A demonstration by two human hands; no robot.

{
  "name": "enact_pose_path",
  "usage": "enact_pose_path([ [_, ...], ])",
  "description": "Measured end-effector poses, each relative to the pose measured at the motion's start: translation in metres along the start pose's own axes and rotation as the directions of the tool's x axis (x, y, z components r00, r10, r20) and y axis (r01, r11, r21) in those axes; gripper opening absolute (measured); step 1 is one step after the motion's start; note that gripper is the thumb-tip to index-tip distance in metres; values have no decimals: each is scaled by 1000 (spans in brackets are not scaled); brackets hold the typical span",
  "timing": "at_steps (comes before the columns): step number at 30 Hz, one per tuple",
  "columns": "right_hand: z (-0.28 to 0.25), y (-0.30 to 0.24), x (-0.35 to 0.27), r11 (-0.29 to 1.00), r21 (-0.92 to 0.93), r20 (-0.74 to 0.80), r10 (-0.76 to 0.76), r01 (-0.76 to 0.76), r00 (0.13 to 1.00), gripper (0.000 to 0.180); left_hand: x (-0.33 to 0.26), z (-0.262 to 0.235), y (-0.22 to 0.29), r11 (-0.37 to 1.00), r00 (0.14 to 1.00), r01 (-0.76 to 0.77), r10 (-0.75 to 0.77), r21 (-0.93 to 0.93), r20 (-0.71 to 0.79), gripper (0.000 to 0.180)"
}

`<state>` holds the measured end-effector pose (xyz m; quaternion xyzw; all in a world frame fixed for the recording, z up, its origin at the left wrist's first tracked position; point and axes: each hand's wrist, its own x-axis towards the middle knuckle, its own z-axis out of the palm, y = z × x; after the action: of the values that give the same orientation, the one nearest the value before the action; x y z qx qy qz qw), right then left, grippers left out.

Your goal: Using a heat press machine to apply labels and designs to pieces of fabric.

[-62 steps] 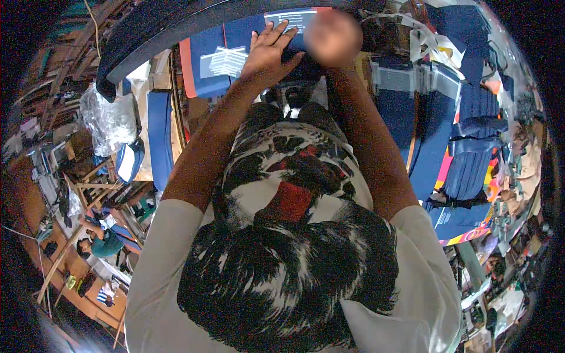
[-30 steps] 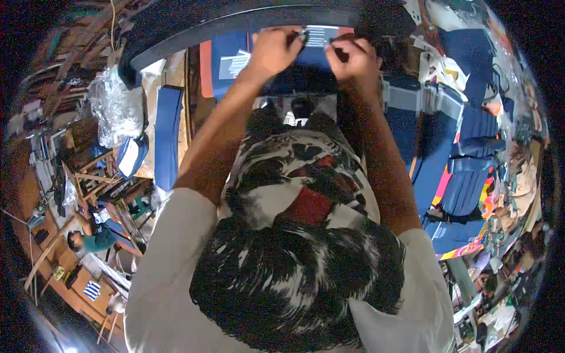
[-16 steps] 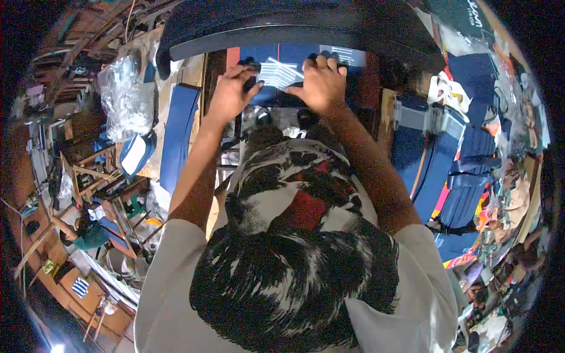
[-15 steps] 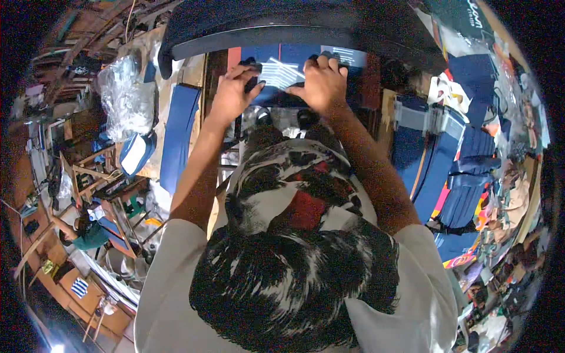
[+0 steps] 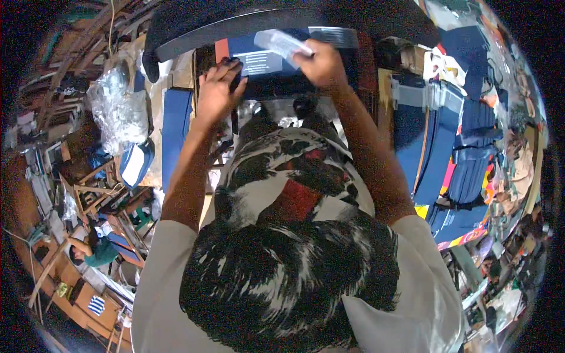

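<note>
My left hand (image 5: 216, 88) rests with spread fingers on the near left part of a dark blue flat package (image 5: 265, 62) lying on the bench ahead of me. My right hand (image 5: 321, 62) is closed on a small whitish paper slip (image 5: 281, 42) and holds it over the top of that package. A black curved cap brim (image 5: 235, 26) hides the far edge of the package. My patterned white, black and red shirt front (image 5: 288, 176) fills the middle of the view.
A long blue bag (image 5: 175, 126) lies at the left beside a crumpled clear plastic bag (image 5: 115, 112). Several stacked blue bags (image 5: 447, 153) stand at the right. Wooden frames and another person in green (image 5: 97, 250) are at the lower left.
Both hands have come nearer and lower along the package. My right hand has lifted the whitish slip off the package; my left hand has slid to the package's left side.
</note>
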<state>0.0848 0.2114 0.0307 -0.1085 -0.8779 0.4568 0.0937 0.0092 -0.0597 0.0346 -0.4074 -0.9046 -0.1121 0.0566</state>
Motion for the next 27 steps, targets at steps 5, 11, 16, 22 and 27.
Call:
enact_pose_path([
  [5, -9, 18, 22, 932, 298, -4, 219, -207, 976, 24, 0, -4, -12, 998, 998, -57, 56, -39, -29, 38],
  [11, -8, 14, 27, 632, 730, 125, 253, -261, 959, 23, 23, -2, 12, 986, 995, -60, 46, -157, -92, 40],
  [16, -5, 19, 26, 853, 464, 45, 247, -239, 968, 22, 36, 7, 27, 979, 987, -113, 92, -169, -130, 40],
  [22, 8, 22, 35, 946, 267, -14, 193, -183, 981, 22, 48, 16, 30, 987, 999, -12, 3, -163, -55, 41],
  [27, 10, 23, 36, 937, 308, 88, 146, -166, 985, 22, 52, 22, 36, 989, 996, -12, -1, -147, -89, 44],
])
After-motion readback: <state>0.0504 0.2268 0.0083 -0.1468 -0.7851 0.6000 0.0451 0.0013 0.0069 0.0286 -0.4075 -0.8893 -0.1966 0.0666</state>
